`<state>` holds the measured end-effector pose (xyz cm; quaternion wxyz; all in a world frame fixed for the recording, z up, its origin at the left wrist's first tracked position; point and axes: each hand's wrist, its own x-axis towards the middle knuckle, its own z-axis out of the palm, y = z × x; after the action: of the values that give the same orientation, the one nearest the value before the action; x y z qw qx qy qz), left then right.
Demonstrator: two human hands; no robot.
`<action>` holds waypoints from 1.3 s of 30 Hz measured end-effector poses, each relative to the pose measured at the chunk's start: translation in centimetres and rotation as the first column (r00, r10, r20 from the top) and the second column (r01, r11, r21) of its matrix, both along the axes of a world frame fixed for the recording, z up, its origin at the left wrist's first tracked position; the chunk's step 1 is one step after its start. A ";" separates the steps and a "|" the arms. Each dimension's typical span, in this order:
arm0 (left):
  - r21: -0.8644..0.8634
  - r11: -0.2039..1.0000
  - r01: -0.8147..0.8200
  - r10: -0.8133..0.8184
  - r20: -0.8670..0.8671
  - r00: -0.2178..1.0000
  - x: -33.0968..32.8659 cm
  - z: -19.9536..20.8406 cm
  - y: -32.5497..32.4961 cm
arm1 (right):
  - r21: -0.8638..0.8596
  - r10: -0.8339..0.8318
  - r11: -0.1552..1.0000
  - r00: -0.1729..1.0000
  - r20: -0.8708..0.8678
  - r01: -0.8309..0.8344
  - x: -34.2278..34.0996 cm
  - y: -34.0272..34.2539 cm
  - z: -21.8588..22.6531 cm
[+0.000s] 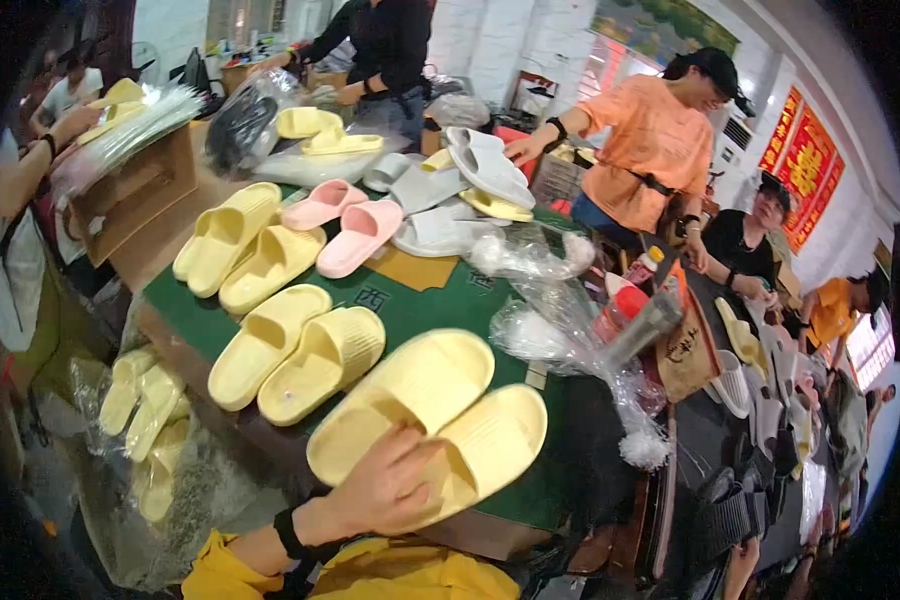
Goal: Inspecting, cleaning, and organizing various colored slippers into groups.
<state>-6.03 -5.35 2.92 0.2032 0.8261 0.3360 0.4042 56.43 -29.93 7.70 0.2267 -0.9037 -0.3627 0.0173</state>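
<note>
My left hand (388,487), in a yellow sleeve with a black wristband, reaches in from the lower left. Its fingers are closed at the straps of a pair of pale yellow slippers (425,385), held side by side over the near edge of the green-topped table (440,300). How the fingers lie inside the slippers is partly hidden. Just beyond are two more pale yellow slippers (270,340), with another yellow pair (232,235) behind them. Pink slippers (362,238) lie at the middle, beside a pile of grey slippers (435,200). My right hand does not show.
Clear plastic bags (560,310) cover the table's right part, beside a red-lidded jar (628,302). Bagged yellow slippers (150,420) lie low at the left, below a cardboard box (135,195). A co-worker in orange (645,145) stands across the table; more slippers (745,335) line the right.
</note>
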 end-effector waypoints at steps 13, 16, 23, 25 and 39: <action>0.041 0.814 -0.580 0.578 -0.152 0.801 -18.9 5.7 13.1 | 0.029 0.183 0.983 0.981 -0.072 -0.181 -3.0 0.7 1.5; 0.080 0.777 -0.624 0.598 -0.400 0.694 -20.8 4.2 13.2 | 0.176 0.164 0.975 0.974 -0.159 -0.135 -3.6 0.9 1.3; 0.307 0.691 -0.655 0.722 -0.241 0.649 -16.8 3.9 8.5 | 0.464 0.179 0.886 0.916 -0.358 0.008 -9.3 1.7 1.7; 0.353 0.686 -0.637 0.721 -0.209 0.660 -14.4 3.7 7.2 | 0.538 0.206 0.841 0.892 -0.403 0.048 -11.6 3.1 2.1; 0.050 0.924 -0.379 0.377 -0.295 0.878 -6.4 -5.3 0.2 | 0.209 0.933 0.326 0.278 -0.228 -0.922 -39.3 30.7 -1.9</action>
<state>-12.48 -5.17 -2.38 0.0711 0.7952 0.5193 0.3048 17.12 0.78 5.78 0.2435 -0.5053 -0.7792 0.2797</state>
